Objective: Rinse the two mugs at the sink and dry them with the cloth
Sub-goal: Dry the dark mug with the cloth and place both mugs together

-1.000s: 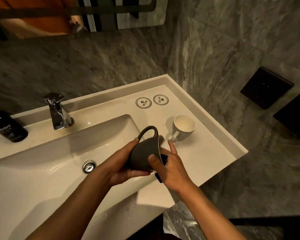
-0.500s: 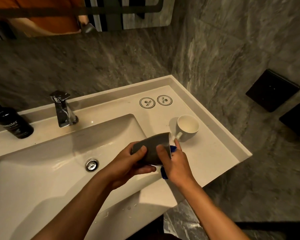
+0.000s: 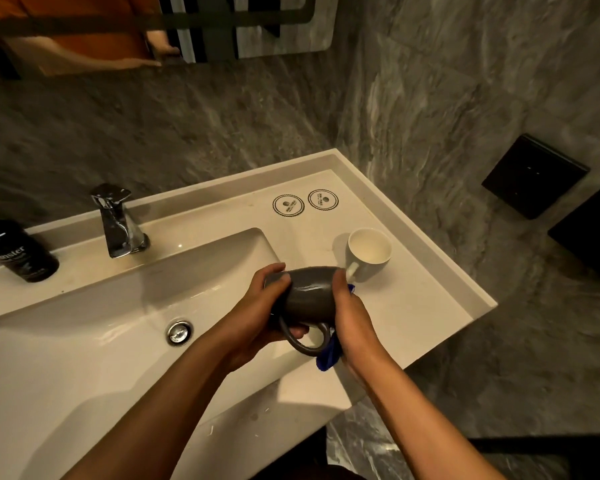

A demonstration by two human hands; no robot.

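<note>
A dark grey mug [image 3: 310, 296] lies on its side between my hands over the right edge of the sink basin [image 3: 84, 341], its handle pointing down toward me. My left hand [image 3: 253, 317] grips its base end. My right hand [image 3: 352, 317] covers its mouth end and holds a blue cloth [image 3: 328, 355], most of it hidden behind the hand and mug. A white mug [image 3: 368, 252] stands upright on the counter just beyond, apart from my hands.
A chrome tap [image 3: 118, 223] stands behind the basin, a black bottle [image 3: 14, 251] at far left. Two round coasters [image 3: 303, 202] lie near the back wall. The stone wall closes in on the right with black panels [image 3: 534, 174]. The drain [image 3: 179, 332] sits mid-basin.
The grey mug has been turned in my hands: its handle went from pointing up to pointing down toward me. The white mug has not moved.
</note>
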